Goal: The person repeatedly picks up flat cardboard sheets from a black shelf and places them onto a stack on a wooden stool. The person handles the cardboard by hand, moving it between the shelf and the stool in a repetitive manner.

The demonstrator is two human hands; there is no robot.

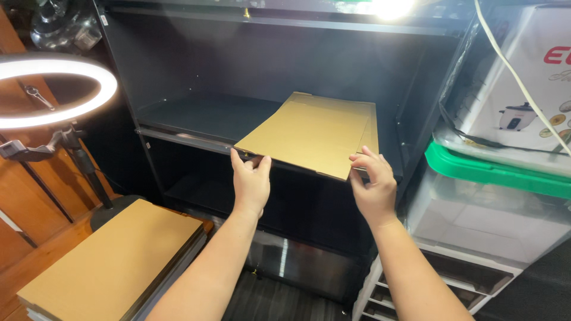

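A flat brown cardboard sheet (315, 132) lies on the middle shelf (196, 116) of a black metal cabinet, its near edge sticking out past the shelf's front lip. My left hand (250, 179) pinches the sheet's near left corner. My right hand (372, 184) grips the near right corner, thumb on top. A second cardboard layer shows beneath it at the right edge.
A lit ring light (53, 89) on a stand stands at left. A stack of cardboard-topped panels (113, 261) lies on the floor at lower left. A clear plastic drawer unit with a green lid (493, 172) and a boxed appliance (523, 71) stand at right.
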